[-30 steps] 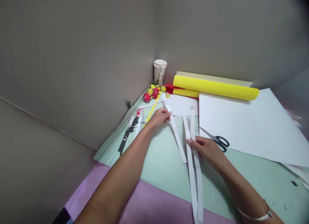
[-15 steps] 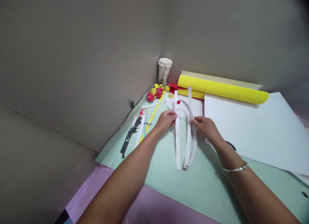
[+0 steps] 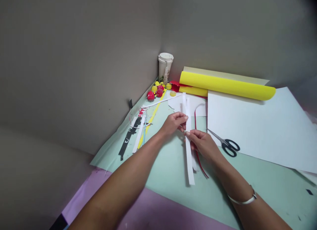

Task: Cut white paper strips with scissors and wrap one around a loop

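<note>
Long white paper strips (image 3: 189, 164) stand out from between my two hands over the pale green table cover. My left hand (image 3: 176, 122) pinches them at their upper part, its fingers closed on the left side. Just below and to the right, my right hand (image 3: 199, 140) is closed on the same strips, the fingertips of both hands almost touching. A thin red-edged strip (image 3: 202, 169) curves down beside my right hand. Scissors with black handles (image 3: 229, 147) lie open to the right of my right hand, partly on a white sheet.
A large white sheet (image 3: 255, 134) covers the right side, with a yellow roll (image 3: 228, 86) behind it. A lidded cup (image 3: 165, 66) stands in the corner near red and yellow balls (image 3: 150, 95). Black scraps (image 3: 128, 137) and a yellow strip (image 3: 155, 114) lie at left.
My hands have come together, and the strips that were held apart are now gathered into one bundle. The scissors and red-edged strip now show beside my right hand.
</note>
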`<state>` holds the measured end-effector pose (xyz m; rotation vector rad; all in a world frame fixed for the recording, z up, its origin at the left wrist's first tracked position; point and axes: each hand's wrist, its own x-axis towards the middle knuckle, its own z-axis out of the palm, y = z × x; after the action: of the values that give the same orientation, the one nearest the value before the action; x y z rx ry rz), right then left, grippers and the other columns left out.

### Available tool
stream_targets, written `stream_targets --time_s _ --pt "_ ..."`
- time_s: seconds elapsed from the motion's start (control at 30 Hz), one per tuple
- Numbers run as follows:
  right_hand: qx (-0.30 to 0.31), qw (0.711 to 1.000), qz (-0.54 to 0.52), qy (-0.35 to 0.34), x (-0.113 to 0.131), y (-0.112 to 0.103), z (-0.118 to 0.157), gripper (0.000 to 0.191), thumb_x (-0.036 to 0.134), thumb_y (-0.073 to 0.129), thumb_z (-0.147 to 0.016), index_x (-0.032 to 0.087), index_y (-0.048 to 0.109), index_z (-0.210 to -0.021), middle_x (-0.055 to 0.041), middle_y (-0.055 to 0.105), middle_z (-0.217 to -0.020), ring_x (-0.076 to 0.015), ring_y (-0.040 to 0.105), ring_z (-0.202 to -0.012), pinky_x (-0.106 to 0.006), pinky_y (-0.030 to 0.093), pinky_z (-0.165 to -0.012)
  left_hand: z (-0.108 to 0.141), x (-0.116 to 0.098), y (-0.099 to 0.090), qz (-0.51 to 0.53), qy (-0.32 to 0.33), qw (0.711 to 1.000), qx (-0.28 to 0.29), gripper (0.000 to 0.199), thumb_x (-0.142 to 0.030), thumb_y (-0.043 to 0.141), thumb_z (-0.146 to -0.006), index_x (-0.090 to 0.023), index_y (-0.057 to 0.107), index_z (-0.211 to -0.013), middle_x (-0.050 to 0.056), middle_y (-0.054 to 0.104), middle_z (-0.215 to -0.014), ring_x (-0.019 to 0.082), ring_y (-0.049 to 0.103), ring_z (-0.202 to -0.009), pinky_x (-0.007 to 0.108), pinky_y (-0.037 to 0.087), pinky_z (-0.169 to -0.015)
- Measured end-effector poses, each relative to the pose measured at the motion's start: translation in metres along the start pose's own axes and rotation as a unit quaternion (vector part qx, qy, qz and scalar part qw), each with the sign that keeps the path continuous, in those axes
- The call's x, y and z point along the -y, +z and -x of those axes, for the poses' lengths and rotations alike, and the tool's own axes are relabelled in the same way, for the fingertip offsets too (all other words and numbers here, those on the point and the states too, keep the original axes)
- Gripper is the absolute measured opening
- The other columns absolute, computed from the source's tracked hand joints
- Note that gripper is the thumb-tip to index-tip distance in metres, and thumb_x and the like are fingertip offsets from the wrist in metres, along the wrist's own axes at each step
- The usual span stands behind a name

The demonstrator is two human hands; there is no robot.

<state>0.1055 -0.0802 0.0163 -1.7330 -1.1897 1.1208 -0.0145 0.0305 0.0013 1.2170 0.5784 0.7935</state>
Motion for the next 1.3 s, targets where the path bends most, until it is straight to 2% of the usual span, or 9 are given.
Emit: stream_targets --time_s 0.1,0.23,0.6,0.7,0.87,0.93,1.1,1.2,1.3 --pt "-0.013 1.000 -0.022 0.000 -0.002 -0.003 0.000 0.039 0.054 0.054 -0.083 0.017 0.066 -0.082 0.0037 0.047 -0.047 -0.0103 0.040 -0.043 -0.025 0.030 -0.046 0.001 0.002 0.000 -0.030 -0.011 0.999 0.033 0.027 -0.041 0.065 -0.079 -0.015 0.057 -0.081 -0.001 0.056 -0.061 0.009 0.055 -0.053 0.021 0.046 -0.052" --pt "-0.012 0.999 -0.035 -0.001 -0.005 -0.003 -0.001 0.037 0.054 0.057 -0.081 0.018 0.065 -0.079 0.0035 0.049 -0.048 -0.0103 0.042 -0.044 -0.025 0.031 -0.047 0.000 0.005 -0.001 -0.074 -0.005 0.997 0.032 0.026 -0.038 0.067 -0.077 -0.015 0.055 -0.076 -0.002 0.056 -0.056 0.008 0.052 -0.048 0.021 0.044 -0.051" --pt "0.000 0.999 -0.047 0.027 -0.003 -0.008 0.001 0.034 0.046 0.066 -0.076 0.017 0.068 -0.093 0.0039 0.052 -0.048 -0.0098 0.042 -0.042 -0.024 0.034 -0.045 -0.005 -0.001 -0.004 -0.053 0.052 0.989 -0.131 0.024 -0.036 0.068 -0.074 -0.016 0.054 -0.070 -0.003 0.055 -0.052 0.007 0.048 -0.044 0.020 0.040 -0.046" --pt "-0.004 0.998 -0.057 0.031 -0.002 -0.006 0.002 0.034 0.046 0.067 -0.074 0.017 0.068 -0.092 0.0040 0.051 -0.049 -0.0095 0.041 -0.042 -0.024 0.033 -0.043 -0.005 -0.002 -0.006 -0.047 0.051 0.989 -0.127 0.024 -0.036 0.068 -0.075 -0.016 0.055 -0.071 -0.002 0.055 -0.052 0.008 0.049 -0.046 0.020 0.041 -0.046" --pt "-0.011 0.998 -0.063 0.027 -0.006 -0.004 0.000 0.035 0.047 0.066 -0.075 0.018 0.067 -0.093 0.0044 0.051 -0.050 -0.0088 0.040 -0.042 -0.023 0.031 -0.042 -0.003 -0.002 -0.005 -0.036 0.034 0.996 -0.071 0.027 -0.040 0.069 -0.074 -0.016 0.057 -0.074 -0.001 0.056 -0.059 0.010 0.055 -0.054 0.021 0.042 -0.048" --pt "-0.009 0.998 -0.061 0.026 -0.007 -0.004 -0.001 0.035 0.047 0.065 -0.076 0.017 0.067 -0.093 0.0045 0.050 -0.049 -0.0089 0.040 -0.042 -0.023 0.031 -0.042 -0.004 -0.002 -0.005 -0.037 0.038 0.996 -0.076 0.027 -0.040 0.070 -0.074 -0.015 0.057 -0.073 -0.001 0.056 -0.057 0.009 0.053 -0.051 0.021 0.042 -0.048" --pt "0.034 0.999 -0.031 0.022 -0.003 -0.008 0.000 0.034 0.043 0.066 -0.076 0.016 0.067 -0.095 0.0041 0.051 -0.046 -0.0100 0.042 -0.043 -0.024 0.033 -0.046 -0.007 0.000 -0.008 -0.036 0.061 0.989 -0.131 0.026 -0.038 0.070 -0.074 -0.016 0.056 -0.071 -0.003 0.054 -0.054 0.008 0.049 -0.046 0.021 0.040 -0.046" --pt "0.076 0.997 -0.019 0.017 -0.001 -0.010 0.003 0.034 0.043 0.064 -0.077 0.016 0.066 -0.098 0.0050 0.050 -0.048 -0.0097 0.043 -0.044 -0.025 0.035 -0.048 -0.009 0.002 -0.011 -0.031 0.076 0.986 -0.147 0.026 -0.039 0.070 -0.073 -0.017 0.056 -0.071 -0.003 0.055 -0.055 0.008 0.049 -0.046 0.021 0.040 -0.046" --pt "0.084 0.996 0.000 0.005 0.000 -0.012 0.004 0.033 0.043 0.064 -0.078 0.016 0.066 -0.098 0.0051 0.050 -0.048 -0.0096 0.042 -0.044 -0.025 0.035 -0.050 -0.009 0.001 -0.011 -0.035 0.081 0.984 -0.156 0.026 -0.040 0.070 -0.073 -0.017 0.057 -0.072 -0.003 0.054 -0.055 0.008 0.049 -0.046 0.021 0.040 -0.046"
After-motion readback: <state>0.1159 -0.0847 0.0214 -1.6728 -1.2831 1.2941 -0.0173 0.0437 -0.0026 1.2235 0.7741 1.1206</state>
